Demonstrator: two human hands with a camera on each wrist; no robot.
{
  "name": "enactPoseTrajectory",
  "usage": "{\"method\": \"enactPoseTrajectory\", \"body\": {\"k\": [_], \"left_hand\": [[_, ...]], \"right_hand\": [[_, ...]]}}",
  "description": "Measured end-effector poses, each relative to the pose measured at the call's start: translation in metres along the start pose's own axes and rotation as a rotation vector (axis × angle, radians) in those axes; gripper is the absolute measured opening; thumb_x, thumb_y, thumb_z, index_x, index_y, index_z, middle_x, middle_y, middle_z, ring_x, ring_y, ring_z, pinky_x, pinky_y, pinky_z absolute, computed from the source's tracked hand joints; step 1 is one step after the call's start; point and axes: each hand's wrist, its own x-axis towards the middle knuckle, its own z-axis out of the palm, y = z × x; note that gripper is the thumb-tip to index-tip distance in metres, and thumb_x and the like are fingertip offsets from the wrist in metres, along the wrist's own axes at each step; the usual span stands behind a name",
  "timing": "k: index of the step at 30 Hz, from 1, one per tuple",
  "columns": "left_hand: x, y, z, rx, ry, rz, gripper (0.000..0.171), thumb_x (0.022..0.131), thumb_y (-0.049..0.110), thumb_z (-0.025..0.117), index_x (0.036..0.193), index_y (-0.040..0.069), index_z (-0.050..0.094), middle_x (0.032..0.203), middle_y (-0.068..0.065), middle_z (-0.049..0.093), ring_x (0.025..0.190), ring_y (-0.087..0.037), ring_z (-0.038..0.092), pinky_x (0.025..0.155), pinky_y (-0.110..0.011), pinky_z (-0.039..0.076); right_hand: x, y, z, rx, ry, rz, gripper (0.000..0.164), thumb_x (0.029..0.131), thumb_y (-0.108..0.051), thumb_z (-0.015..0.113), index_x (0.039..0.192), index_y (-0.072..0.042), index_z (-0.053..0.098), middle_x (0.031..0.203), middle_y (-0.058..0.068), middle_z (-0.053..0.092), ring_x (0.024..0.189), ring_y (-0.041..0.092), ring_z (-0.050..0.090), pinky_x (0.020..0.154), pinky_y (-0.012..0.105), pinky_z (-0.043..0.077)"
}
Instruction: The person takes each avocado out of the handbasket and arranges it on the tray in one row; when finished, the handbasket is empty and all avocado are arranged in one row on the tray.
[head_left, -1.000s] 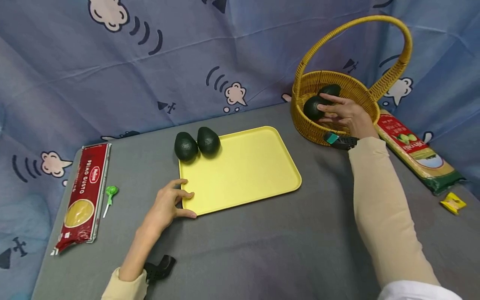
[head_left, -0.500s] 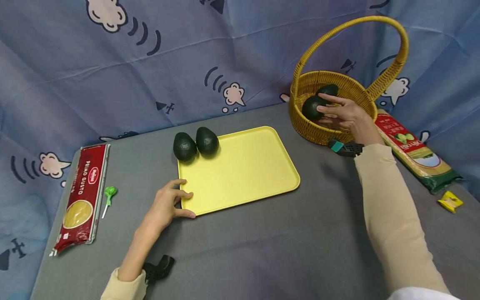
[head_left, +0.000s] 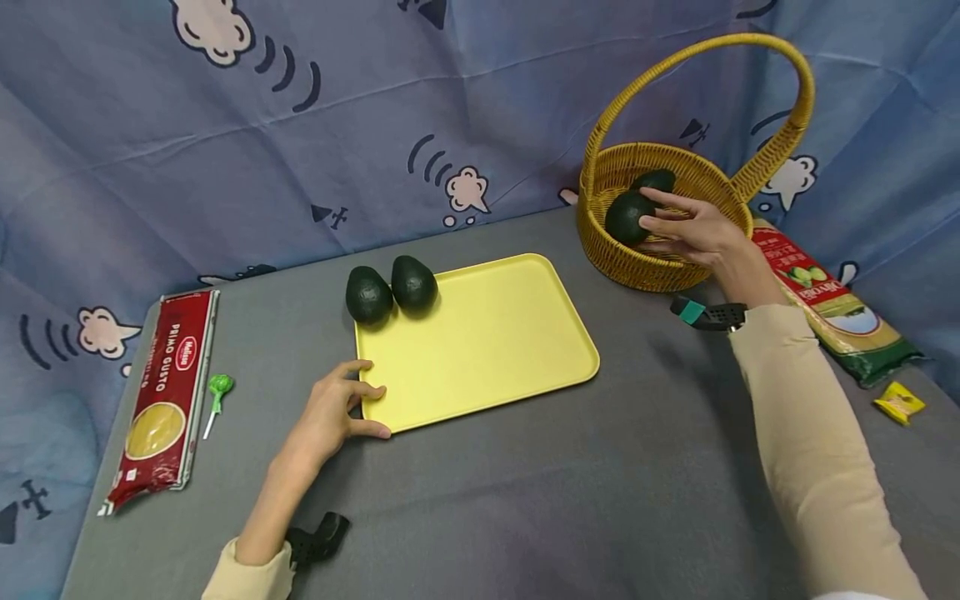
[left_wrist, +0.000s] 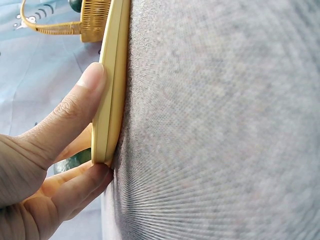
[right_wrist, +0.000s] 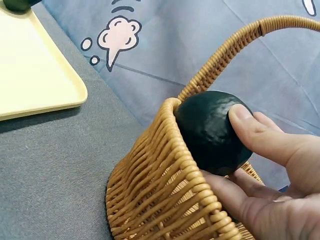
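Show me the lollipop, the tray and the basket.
Lollipop (head_left: pixel 221 384): head view, on its green top.
Tray (head_left: pixel 483 342): head view, on its bare middle.
Basket (right_wrist: pixel 152 180): right wrist view, on its woven wall.

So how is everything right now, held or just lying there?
Basket: standing upright
Front basket avocado: held by the right hand
Back basket avocado: inside the basket, partly hidden
Tray: flat, its near-left corner gripped by the left hand
Two other avocados: side by side at the tray's far-left corner
Red packet: lying flat
Lollipop: lying down
Red-and-green packet: lying down, partly hidden
Yellow candy: lying down
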Motion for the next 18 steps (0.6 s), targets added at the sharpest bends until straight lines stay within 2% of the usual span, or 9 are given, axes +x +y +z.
{"method": "enactPoseTrajectory", "body": {"k": [2, 5, 8, 10, 12, 15, 18], "left_hand": [[0.0, 0.0, 0.0, -0.001, 0.004, 0.006, 0.053, 0.059, 0.016, 0.09, 0.103, -0.007, 0.073, 0.127, -0.026, 0.053, 0.099, -0.038, 0.062, 0.085, -0.047, 0.05], [0.0, 0.0, -0.001, 0.002, 0.016, 0.017, 0.052, 0.058, 0.016, 0.09, 0.102, -0.007, 0.073, 0.126, -0.026, 0.054, 0.092, -0.034, 0.065, 0.082, -0.046, 0.051], [0.0, 0.001, -0.001, 0.006, 0.023, 0.026, 0.052, 0.057, 0.016, 0.09, 0.101, -0.006, 0.073, 0.126, -0.026, 0.054, 0.085, -0.03, 0.065, 0.079, -0.045, 0.052], [0.0, 0.001, -0.001, 0.005, 0.022, 0.027, 0.052, 0.057, 0.016, 0.09, 0.101, -0.006, 0.074, 0.125, -0.026, 0.054, 0.084, -0.03, 0.065, 0.079, -0.045, 0.052], [0.0, 0.001, -0.001, 0.001, 0.02, 0.025, 0.052, 0.058, 0.016, 0.09, 0.101, -0.006, 0.073, 0.126, -0.026, 0.054, 0.085, -0.031, 0.065, 0.079, -0.045, 0.052], [-0.001, 0.002, -0.002, -0.007, 0.016, 0.019, 0.051, 0.058, 0.015, 0.09, 0.102, -0.006, 0.073, 0.126, -0.026, 0.054, 0.087, -0.032, 0.066, 0.079, -0.045, 0.053], [-0.001, 0.002, -0.002, -0.006, 0.012, 0.017, 0.051, 0.058, 0.015, 0.09, 0.102, -0.006, 0.073, 0.127, -0.026, 0.053, 0.087, -0.032, 0.065, 0.079, -0.045, 0.052]], "right_hand": [[-0.004, -0.001, -0.001, -0.002, -0.005, -0.006, 0.069, 0.089, -0.008, 0.067, 0.148, -0.031, 0.038, 0.161, 0.005, -0.005, 0.083, 0.015, 0.07, 0.051, 0.016, 0.049], [-0.009, -0.002, 0.0, -0.021, -0.008, -0.026, 0.069, 0.089, -0.01, 0.067, 0.148, -0.032, 0.039, 0.161, 0.005, -0.006, 0.082, 0.015, 0.071, 0.04, 0.018, 0.035], [-0.014, -0.002, 0.002, 0.0, -0.013, -0.049, 0.068, 0.089, -0.009, 0.067, 0.147, -0.032, 0.04, 0.161, 0.006, -0.006, 0.084, 0.013, 0.07, 0.044, 0.017, 0.04], [-0.017, -0.002, 0.005, 0.017, -0.017, -0.069, 0.067, 0.088, -0.007, 0.067, 0.146, -0.031, 0.043, 0.161, 0.008, -0.003, 0.086, 0.012, 0.069, 0.052, 0.017, 0.048], [-0.02, 0.0, 0.007, 0.053, -0.031, -0.091, 0.064, 0.088, -0.004, 0.066, 0.144, -0.03, 0.047, 0.161, 0.009, 0.001, 0.088, 0.013, 0.068, 0.064, 0.022, 0.055], [-0.023, 0.003, 0.009, 0.09, -0.064, -0.135, 0.059, 0.089, 0.001, 0.064, 0.141, -0.027, 0.052, 0.159, 0.013, 0.01, 0.092, 0.013, 0.067, 0.071, 0.032, 0.057], [-0.025, 0.007, 0.011, 0.111, -0.096, -0.179, 0.054, 0.09, 0.004, 0.061, 0.136, -0.024, 0.057, 0.157, 0.016, 0.014, 0.095, 0.014, 0.067, 0.072, 0.034, 0.057]]}}
